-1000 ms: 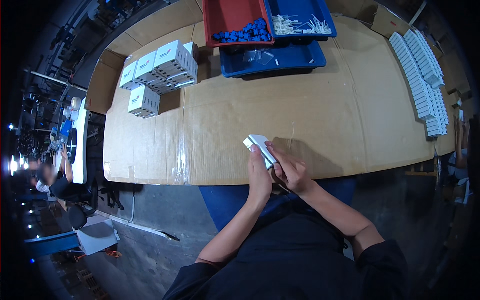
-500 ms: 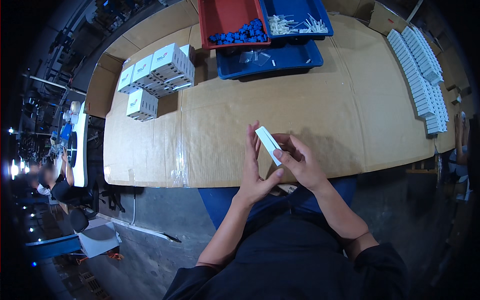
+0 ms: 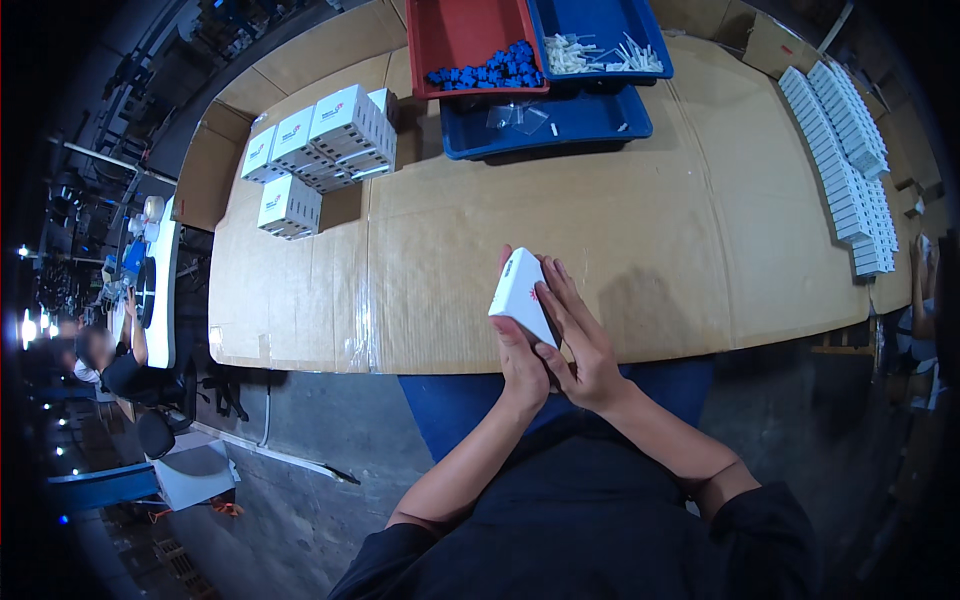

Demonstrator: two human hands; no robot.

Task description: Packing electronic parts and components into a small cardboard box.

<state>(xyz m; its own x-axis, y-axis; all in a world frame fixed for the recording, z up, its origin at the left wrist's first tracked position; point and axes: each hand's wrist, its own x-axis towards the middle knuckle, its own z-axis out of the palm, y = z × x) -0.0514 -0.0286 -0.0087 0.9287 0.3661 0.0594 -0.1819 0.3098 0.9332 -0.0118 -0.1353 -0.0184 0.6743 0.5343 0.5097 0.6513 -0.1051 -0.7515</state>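
Observation:
A small white carton (image 3: 523,295) with a red mark on its broad face is held tilted between my hands, just above the near edge of the table. My left hand (image 3: 522,365) grips it from the left and below, its thumb on the near end and its other fingers mostly hidden behind the carton. Against the face with the red mark lies my right hand (image 3: 583,345), fingers fairly straight and pressing the carton towards the left palm.
Stacked white cartons (image 3: 345,125) stand at the far left; long rows of similar cartons (image 3: 840,160) line the right side. At the back are a red tray (image 3: 465,30) of blue pieces, a blue tray (image 3: 600,15) of white pieces and a lower blue tray (image 3: 590,135) holding clear bags.
The carton has turned so its broad marked face shows, where a narrow side showed before. My left hand has closed round it, and my right has shifted from a fingertip grip to lying along it.

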